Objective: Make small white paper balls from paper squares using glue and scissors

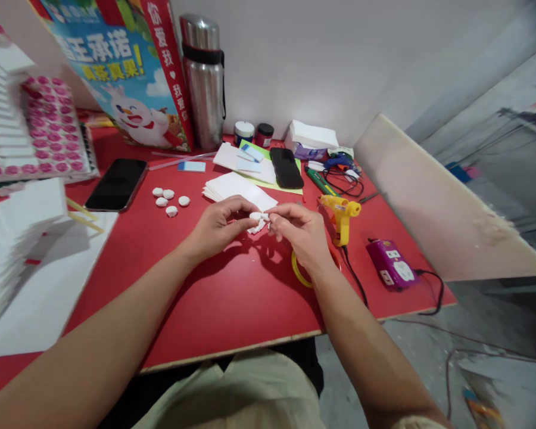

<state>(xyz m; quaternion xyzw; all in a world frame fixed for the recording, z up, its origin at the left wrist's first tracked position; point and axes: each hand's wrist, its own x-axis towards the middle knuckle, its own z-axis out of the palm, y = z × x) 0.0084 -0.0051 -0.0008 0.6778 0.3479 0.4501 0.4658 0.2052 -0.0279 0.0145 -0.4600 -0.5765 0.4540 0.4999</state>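
Note:
Between my fingertips is a small white piece (258,223) that looks like folded or rolled paper. My left hand (226,225) pinches it from the left with thumb and forefinger. From the right, my right hand (298,229) grips its other end, the fingers curled in. Just behind them lies a stack of white paper sheets (236,188). Several small round white pieces (171,211) sit on the red table to the left. A yellow ring like a tape roll (298,273) is partly hidden under my right wrist.
A yellow glue gun (340,215) and a purple power socket (392,264) with cords stand at right. Two phones (117,183) (286,167), a steel flask (203,83) and a printed bag (129,77) are behind. White stepped paper structures (22,238) occupy the left. The red table's edge (232,347) runs before me.

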